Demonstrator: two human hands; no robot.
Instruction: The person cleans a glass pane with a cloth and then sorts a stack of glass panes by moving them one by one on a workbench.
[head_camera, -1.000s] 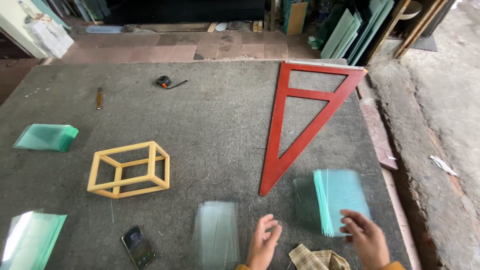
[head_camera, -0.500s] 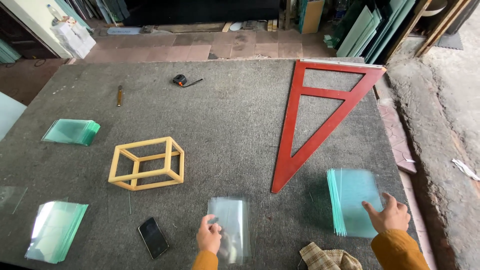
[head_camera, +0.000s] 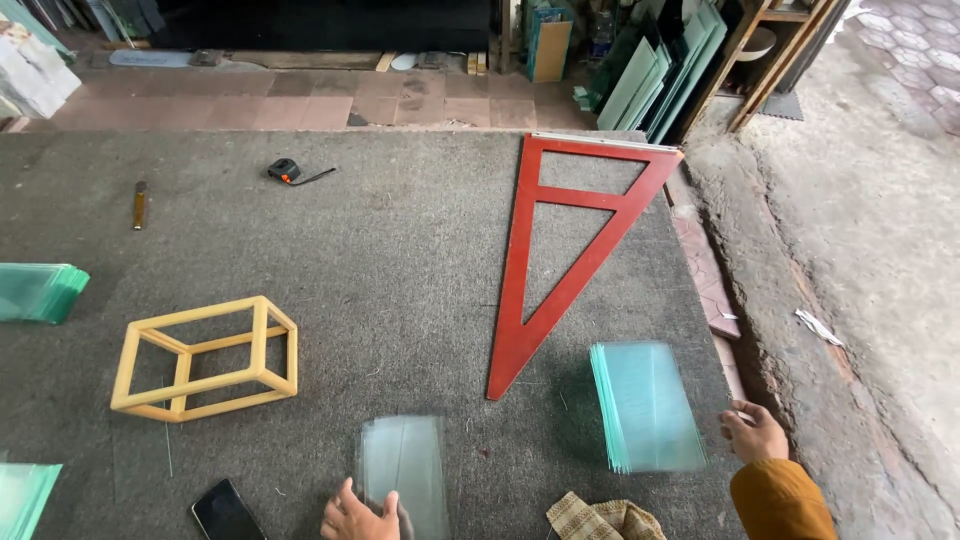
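Your left hand (head_camera: 362, 517) is lying at the bottom edge of the frame, fingers spread flat and loose, its fingertips touching the near end of a single clear glass pane (head_camera: 405, 473). That pane is a thin, smooth rectangle lying flat on the table (head_camera: 400, 250), whose top is a rough, grey, felt-like mat.

Your right hand (head_camera: 752, 432), in a mustard-coloured sleeve, is sitting at the lower right, fingers half curled and holding nothing, just beside the right edge of a stack of glass panes (head_camera: 648, 405). The stack is made of greenish, glossy rectangular sheets, fanned slightly so their left edges are showing as fine lines; whether your fingers are touching it I cannot tell.

A red triangular frame (head_camera: 572, 245), flat and hard-edged with a crossbar near its wide end, is lying between the two glass pieces and stretching toward the upper right of the table. A yellow wooden box frame (head_camera: 205, 356), an open cuboid of square sticks, is standing at the left. A dark, shiny phone (head_camera: 226, 515) is lying at the bottom left of your left hand, and a woven checked cloth (head_camera: 603, 519) is bunched at the bottom between your hands.
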